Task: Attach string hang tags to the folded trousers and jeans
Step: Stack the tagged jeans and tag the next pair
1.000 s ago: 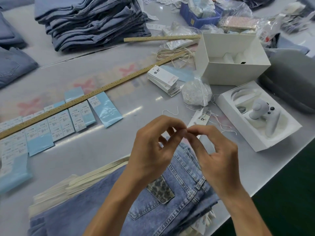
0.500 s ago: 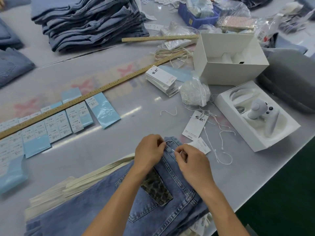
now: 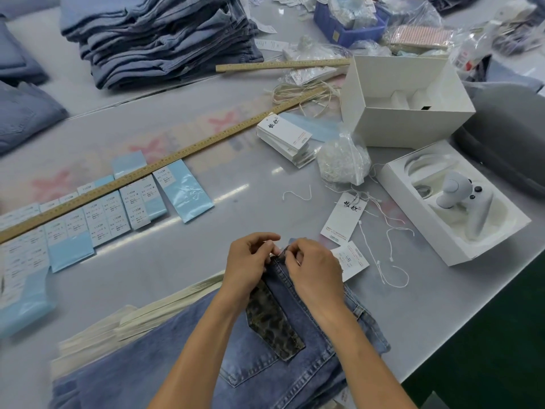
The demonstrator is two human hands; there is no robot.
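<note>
**Head view: both hands at the waistband, tag string going on**

Head view showed the folded jeans at the near edge of the bench, with both hands working at their top edge. The left hand had its fingers curled in a narrow grip pinching the denim at the waistband. The right hand pinched in the same spot, fingertips close to the left's; whether it held a string could not be told, since the string was too fine to see there. A small white hang tag lay just right of the jeans, partly under the right hand, and a larger hang tag lay beyond it among loose white strings.

To do this step well, the person would likely need to keep the belt loop or waistband edge held up and still with the left hand while the right fed the string through, then pull it snug without dragging the fold apart.

Beyond and right of the jeans, an open white box held white inserts. Nearer, a white tray box held a pale controller in a moulded recess. A clear bag far of the jeans seemed to hold more strings. A blue bin at the far side held packets.
</note>
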